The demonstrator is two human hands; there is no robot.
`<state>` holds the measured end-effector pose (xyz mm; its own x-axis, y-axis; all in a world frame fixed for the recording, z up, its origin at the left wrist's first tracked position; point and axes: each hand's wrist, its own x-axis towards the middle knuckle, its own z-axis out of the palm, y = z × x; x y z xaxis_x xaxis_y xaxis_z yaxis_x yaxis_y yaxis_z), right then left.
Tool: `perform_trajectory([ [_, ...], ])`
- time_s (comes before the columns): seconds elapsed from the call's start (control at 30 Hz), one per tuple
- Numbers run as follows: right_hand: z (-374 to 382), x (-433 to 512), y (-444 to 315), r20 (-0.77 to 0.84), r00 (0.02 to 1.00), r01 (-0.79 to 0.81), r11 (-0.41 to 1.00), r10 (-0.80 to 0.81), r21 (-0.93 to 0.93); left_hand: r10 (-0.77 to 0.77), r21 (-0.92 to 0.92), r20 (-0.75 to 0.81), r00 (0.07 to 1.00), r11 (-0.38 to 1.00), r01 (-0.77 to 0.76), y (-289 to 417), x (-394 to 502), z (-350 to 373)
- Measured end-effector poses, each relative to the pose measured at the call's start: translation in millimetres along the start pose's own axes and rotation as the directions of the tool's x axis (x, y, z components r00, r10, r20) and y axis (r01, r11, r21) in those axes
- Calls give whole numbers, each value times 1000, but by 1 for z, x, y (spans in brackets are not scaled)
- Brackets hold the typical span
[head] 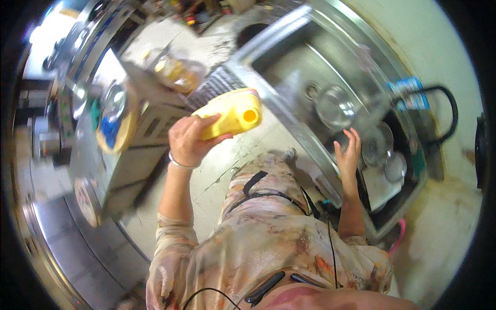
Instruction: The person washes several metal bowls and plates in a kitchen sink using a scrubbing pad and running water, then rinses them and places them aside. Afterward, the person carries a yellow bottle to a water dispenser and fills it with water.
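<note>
My left hand (188,141) grips a yellow plastic bottle (228,114) by its side, out over the floor. The bottle is tilted, its orange-yellow round cap or mouth facing up toward me. My right hand (348,155) is raised over the near side of a stainless steel sink (285,106), fingers apart and holding nothing. Just beyond those fingertips, a shiny round bowl (335,106) lies in the basin, close to the drain (312,91). Right of the hand are a blurred round dish (376,145) and a smaller shiny bowl (396,166).
A black curved hose (451,110) arches beside the wall behind the sink, near a blue packet (412,93). On the left counter (112,170) sits a round basket (128,135) with blue material and a metal bowl (115,102). Plastic jugs of yellow liquid (178,77) stand beyond.
</note>
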<state>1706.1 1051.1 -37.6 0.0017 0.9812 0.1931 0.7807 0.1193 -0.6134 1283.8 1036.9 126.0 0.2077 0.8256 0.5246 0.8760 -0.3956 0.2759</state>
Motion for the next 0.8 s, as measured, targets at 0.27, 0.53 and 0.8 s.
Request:
perform_trajectory([
  [0.27, 192, -30, -178, 355, 875, 342, 939, -328, 24, -543, 83, -29, 839, 835, 543, -92, -286, -117],
  [0.53, 458, -153, -253, 952, 293, 613, 782, -92, -113, -819, 156, -542, 188, 122, 980, -81, -604, -284],
  [0.8, 709, -135, -368, 996, -74, 899, 436, 57, 42, -500, -25, -860, -104, -162, 987, -85, -792, -437],
])
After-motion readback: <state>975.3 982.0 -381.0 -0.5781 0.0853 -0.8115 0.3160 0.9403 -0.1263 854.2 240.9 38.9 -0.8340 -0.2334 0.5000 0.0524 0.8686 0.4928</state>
